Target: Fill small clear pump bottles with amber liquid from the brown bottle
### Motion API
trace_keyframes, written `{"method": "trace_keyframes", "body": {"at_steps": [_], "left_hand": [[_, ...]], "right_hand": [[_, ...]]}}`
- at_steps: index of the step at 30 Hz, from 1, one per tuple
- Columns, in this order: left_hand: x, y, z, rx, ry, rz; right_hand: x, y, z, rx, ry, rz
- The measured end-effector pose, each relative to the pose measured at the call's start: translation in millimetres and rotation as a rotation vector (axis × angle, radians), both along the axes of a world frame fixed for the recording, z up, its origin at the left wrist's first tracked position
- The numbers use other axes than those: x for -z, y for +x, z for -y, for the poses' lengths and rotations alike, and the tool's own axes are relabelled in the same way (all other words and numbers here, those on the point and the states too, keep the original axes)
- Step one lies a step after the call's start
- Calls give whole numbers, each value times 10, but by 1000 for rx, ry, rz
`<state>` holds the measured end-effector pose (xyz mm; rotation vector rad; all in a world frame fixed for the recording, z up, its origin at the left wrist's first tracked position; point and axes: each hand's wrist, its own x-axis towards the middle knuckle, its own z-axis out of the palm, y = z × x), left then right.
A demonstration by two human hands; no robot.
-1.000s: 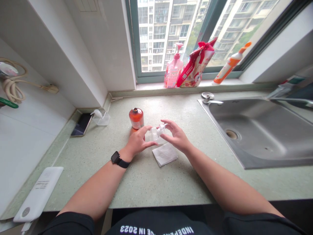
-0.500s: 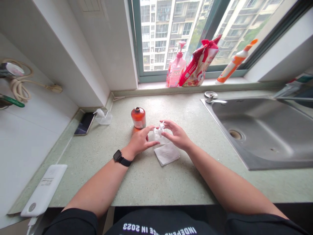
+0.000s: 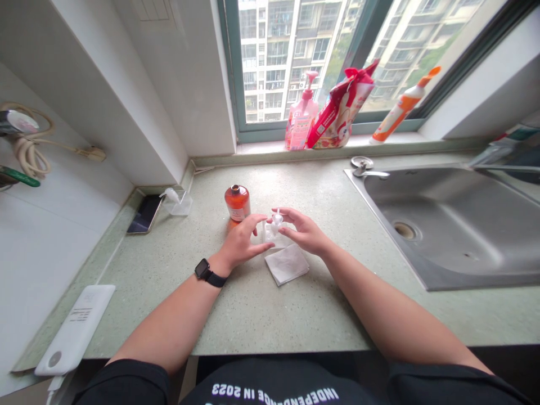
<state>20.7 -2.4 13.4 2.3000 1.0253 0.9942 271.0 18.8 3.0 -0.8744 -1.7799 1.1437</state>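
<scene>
Surface (image 3: 261,304): small clear bottle (image 3: 272,232) at centre, left hand (image 3: 241,243) on its left side, right hand (image 3: 304,232) on its right. Folded tissue (image 3: 287,264) just near of the bottle. Open bottle (image 3: 237,203) far-left of it. Phone (image 3: 145,214) and pump head (image 3: 177,201) at far left; power bank (image 3: 75,329) near left. Sink (image 3: 455,225) set in at right. Windowsill, far: pump dispenser (image 3: 300,121), pouch (image 3: 341,109) to its right, squeeze bottle (image 3: 403,106) further right.
</scene>
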Motion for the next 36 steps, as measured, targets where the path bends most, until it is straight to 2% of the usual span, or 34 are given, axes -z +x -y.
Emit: {"method": "trace_keyframes", "body": {"at_steps": [5,14,21,29,36], "left_hand": [[0,3,9,-6,3,9],[20,-11,14,-57,-22,-3],[34,-15,7,-67,-41,-12],[40,-13,4,-66,-58,4],[49,-22,-5,-73,-71,-17]], "right_hand": [[-20,-20,40,54,1,-24],[-92,142,50,39,-32,-62],[-118,169,46,127,40,-60],[-99,41,136,21,-23,-81],[-132,107,65,222,-76,-184]]}}
